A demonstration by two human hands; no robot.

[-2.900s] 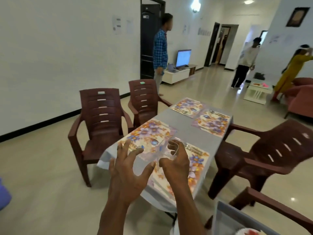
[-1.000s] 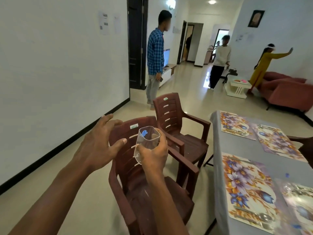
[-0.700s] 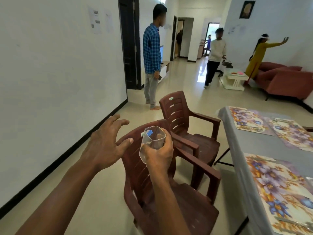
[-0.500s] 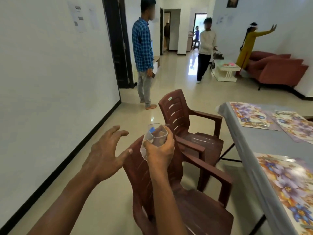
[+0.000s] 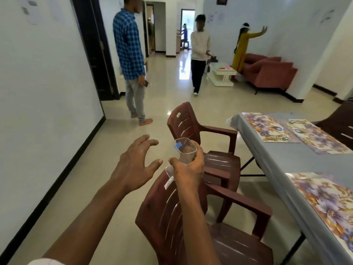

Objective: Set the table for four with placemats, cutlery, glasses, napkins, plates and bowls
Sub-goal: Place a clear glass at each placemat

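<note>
Fingers point(image 5: 198, 153) of right hand point(image 5: 189, 170) gripped glass point(image 5: 184, 150), above chair point(image 5: 168, 217) back, apart from table point(image 5: 286, 165). Left hand point(image 5: 137, 163) spread, empty, beside glass. Three placemats point(image 5: 267, 129) lay on table; no glass, napkin, plate, bowl seen there, so most left, I judged.

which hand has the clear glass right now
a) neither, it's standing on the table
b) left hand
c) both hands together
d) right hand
d: the right hand has its fingers curled round the clear glass and holds it up over the chairs, while the left hand hovers beside it with fingers spread, not touching the glass.
</note>
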